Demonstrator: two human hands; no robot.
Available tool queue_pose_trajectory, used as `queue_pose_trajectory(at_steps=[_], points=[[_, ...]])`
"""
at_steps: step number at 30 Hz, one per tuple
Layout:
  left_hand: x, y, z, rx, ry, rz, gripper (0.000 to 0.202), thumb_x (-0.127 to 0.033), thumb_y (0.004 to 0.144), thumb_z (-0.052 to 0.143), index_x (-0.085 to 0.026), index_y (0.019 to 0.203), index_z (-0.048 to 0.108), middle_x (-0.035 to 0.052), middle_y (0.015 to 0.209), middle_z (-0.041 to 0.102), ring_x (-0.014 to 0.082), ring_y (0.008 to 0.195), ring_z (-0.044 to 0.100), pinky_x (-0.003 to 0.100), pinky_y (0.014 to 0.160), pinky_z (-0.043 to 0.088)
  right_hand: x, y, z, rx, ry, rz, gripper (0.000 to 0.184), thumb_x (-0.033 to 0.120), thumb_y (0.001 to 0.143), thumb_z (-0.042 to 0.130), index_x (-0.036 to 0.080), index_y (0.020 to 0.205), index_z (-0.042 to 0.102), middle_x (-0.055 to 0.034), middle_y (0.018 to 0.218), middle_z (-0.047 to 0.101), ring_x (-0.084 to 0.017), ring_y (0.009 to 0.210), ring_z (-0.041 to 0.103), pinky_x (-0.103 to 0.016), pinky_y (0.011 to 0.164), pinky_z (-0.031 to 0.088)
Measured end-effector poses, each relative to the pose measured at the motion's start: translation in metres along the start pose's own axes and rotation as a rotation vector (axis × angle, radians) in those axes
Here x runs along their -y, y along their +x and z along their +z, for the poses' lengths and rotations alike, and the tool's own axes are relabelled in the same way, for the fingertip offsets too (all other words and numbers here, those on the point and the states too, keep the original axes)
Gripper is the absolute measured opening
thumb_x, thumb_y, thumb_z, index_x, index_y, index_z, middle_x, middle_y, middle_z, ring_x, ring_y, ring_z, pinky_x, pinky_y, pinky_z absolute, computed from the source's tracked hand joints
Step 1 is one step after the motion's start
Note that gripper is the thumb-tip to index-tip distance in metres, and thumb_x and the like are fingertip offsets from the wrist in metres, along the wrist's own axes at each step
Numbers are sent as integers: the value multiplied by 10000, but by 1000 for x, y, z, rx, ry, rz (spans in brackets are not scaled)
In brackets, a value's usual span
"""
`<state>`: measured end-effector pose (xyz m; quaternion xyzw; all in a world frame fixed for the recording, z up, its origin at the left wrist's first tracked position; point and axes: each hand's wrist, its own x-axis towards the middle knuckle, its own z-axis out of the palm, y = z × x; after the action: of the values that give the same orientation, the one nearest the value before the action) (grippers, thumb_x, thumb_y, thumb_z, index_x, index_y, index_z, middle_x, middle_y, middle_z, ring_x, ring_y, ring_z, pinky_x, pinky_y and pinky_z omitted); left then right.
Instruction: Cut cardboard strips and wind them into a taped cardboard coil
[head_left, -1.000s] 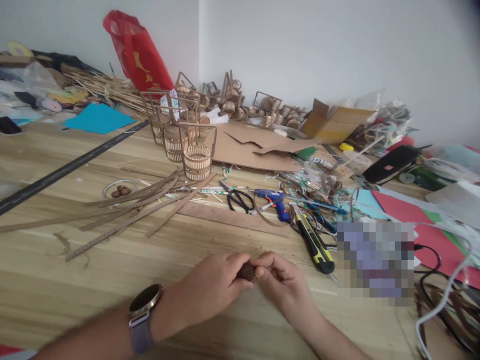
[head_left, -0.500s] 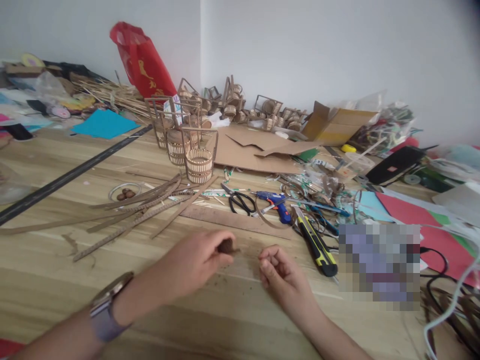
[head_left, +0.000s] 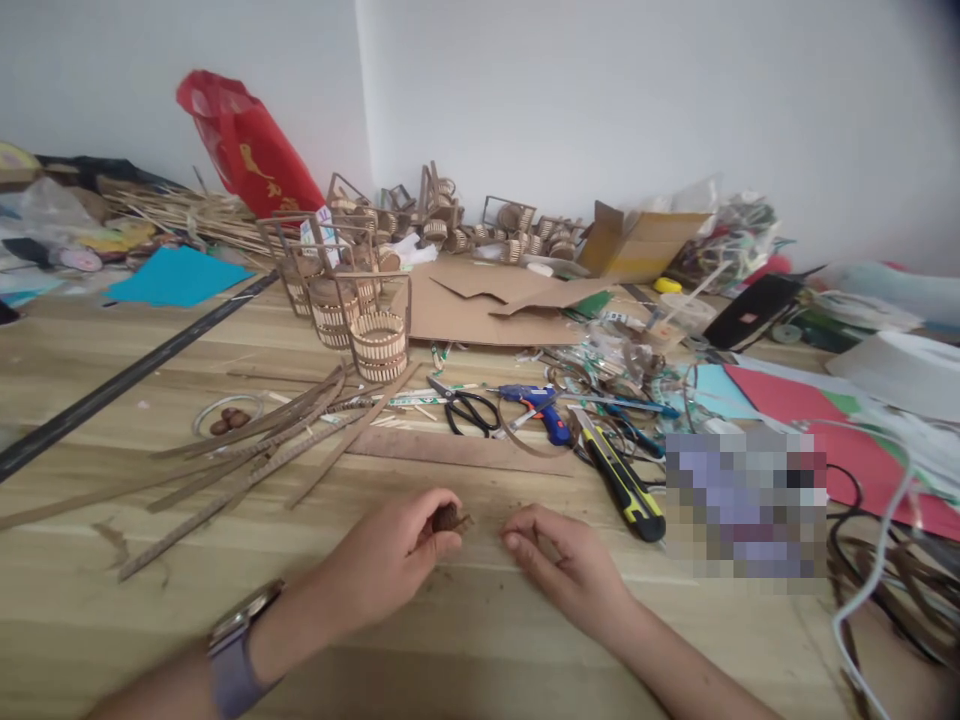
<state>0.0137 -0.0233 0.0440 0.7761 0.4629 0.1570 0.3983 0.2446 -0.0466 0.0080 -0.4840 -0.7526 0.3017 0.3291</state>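
Observation:
My left hand (head_left: 390,560) is closed round a small dark brown ridged ball (head_left: 447,517), pinched between thumb and fingers just above the wooden table (head_left: 465,650). A watch sits on that wrist. My right hand (head_left: 562,560) rests a short way to the right, fingers curled in loosely, with nothing that I can make out in it. Brown crumbs lie on the table between and below both hands. A long brown cardboard strip (head_left: 457,450) lies flat just beyond the hands.
Loose brown strips (head_left: 247,450) fan out at the left. Scissors (head_left: 466,408), a blue glue gun (head_left: 536,405) and a yellow-black utility knife (head_left: 619,480) lie behind the hands. Small slatted baskets (head_left: 375,345), cardboard sheets (head_left: 487,300), a red bag (head_left: 247,150) and coloured paper crowd the back.
The hands have come apart: the left keeps the brown ball, the right has let go and drifted right. The view has shifted slightly.

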Motion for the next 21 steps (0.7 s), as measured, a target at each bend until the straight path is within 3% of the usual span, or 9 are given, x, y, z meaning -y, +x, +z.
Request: queue_pose_trajectory(at_steps=[11,21], points=[[25,7,19,14,-22,-3,331,-372,920,464,-208,1175,597,100,1147,719,257,1034,661,358,897,488,-14,4,-1,-36,-265,-183,257,273,1002,424,219,1060,668,-70,867,769,-194,786,698,-289,690,503],[31,9,20,16,-49,-51,391,-448,921,411,-209,1176,587,83,1120,729,264,1027,674,365,892,516,-17,8,-3,-34,-348,-240,299,306,1020,403,211,983,683,-59,778,753,-179,691,669,-284,648,466]])
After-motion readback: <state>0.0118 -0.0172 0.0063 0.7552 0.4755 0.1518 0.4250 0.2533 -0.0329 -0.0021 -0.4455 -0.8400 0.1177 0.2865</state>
